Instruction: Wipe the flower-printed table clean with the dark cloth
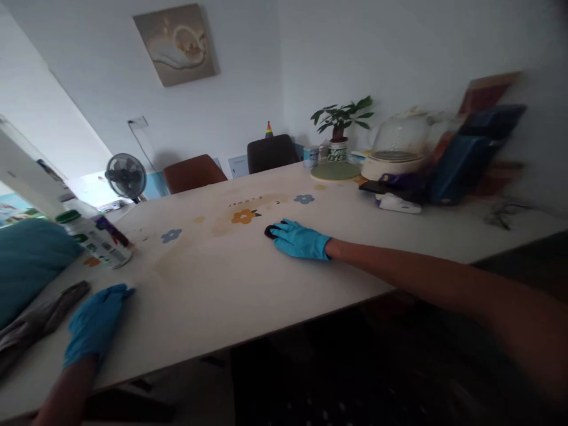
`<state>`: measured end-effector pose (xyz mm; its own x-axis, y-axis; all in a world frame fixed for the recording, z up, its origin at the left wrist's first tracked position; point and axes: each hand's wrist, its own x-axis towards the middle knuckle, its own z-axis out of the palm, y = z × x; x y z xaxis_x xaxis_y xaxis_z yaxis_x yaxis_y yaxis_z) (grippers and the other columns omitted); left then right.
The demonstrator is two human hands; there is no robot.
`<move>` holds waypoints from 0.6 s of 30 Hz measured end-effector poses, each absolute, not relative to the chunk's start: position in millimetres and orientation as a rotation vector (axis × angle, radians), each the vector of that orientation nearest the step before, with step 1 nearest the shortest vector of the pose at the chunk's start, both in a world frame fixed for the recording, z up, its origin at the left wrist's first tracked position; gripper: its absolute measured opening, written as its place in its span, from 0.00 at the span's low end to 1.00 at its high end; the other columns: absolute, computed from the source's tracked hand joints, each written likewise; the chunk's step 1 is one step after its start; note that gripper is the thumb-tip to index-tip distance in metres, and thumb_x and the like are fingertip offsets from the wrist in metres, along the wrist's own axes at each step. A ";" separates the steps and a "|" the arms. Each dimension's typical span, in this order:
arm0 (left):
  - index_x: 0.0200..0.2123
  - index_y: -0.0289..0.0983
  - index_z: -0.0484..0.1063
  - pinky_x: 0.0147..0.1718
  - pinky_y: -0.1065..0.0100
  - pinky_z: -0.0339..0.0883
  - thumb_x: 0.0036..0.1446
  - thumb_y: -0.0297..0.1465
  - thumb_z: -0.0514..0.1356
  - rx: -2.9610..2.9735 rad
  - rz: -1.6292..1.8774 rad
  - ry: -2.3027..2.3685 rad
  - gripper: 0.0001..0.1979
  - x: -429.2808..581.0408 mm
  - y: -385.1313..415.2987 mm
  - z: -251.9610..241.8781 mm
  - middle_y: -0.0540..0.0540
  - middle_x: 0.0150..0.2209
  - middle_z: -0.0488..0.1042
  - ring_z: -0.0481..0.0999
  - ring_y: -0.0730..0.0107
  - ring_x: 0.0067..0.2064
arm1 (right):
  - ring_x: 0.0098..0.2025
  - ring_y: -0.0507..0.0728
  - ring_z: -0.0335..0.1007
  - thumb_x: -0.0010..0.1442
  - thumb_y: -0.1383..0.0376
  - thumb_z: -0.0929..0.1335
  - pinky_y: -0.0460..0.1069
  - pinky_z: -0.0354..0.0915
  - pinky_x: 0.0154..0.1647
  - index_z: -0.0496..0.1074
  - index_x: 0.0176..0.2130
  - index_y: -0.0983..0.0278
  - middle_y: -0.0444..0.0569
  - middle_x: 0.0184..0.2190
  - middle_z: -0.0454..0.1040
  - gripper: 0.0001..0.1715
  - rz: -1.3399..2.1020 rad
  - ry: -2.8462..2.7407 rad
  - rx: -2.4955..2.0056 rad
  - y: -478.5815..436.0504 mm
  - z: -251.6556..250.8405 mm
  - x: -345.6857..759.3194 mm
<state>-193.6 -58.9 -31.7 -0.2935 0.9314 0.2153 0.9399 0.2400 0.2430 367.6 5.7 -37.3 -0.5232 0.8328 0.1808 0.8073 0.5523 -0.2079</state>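
Observation:
My right hand (302,240), in a blue glove, presses a small dark cleaning pad (268,231) onto the white tabletop (213,296). Most of the pad is hidden under the fingers, so I cannot tell its exact kind. Brownish smears show on the table around the printed orange flower (244,216). At the near left, my left hand (98,319), also blue-gloved, lies flat on the table with nothing in it. A crumpled grey cloth (44,316) lies just left of that hand. Beyond it stands a white bottle with a green cap (100,241).
A green round mat (336,171), a potted plant (338,148), a glass kettle (397,148) and a blurred dark blue object (464,168) stand at the back right. Chairs (193,173) line the far edge. A fan (126,176) is at the back left.

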 end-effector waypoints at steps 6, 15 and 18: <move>0.58 0.30 0.80 0.72 0.49 0.62 0.72 0.38 0.45 -1.816 -0.528 -2.613 0.29 -172.3 -65.0 -18.0 0.34 0.68 0.75 0.71 0.47 0.72 | 0.79 0.67 0.57 0.78 0.57 0.60 0.67 0.46 0.82 0.68 0.76 0.63 0.55 0.77 0.64 0.34 0.315 -2.766 -0.843 -11.8 -29.1 280.2; 0.56 0.32 0.81 0.73 0.53 0.61 0.71 0.37 0.47 -1.815 -0.573 -2.575 0.27 -169.9 -67.7 -19.8 0.35 0.67 0.77 0.73 0.48 0.70 | 0.81 0.74 0.51 0.77 0.54 0.64 0.77 0.49 0.79 0.69 0.75 0.55 0.52 0.78 0.63 0.33 0.437 -2.847 -0.665 -0.8 -21.1 128.3; 0.56 0.33 0.82 0.73 0.53 0.62 0.70 0.40 0.48 -1.801 -0.608 -2.568 0.27 -169.9 -69.1 -20.4 0.36 0.66 0.78 0.75 0.48 0.69 | 0.81 0.73 0.52 0.76 0.51 0.64 0.78 0.52 0.78 0.71 0.73 0.51 0.48 0.78 0.63 0.32 0.475 -2.823 -0.707 19.2 -21.0 85.6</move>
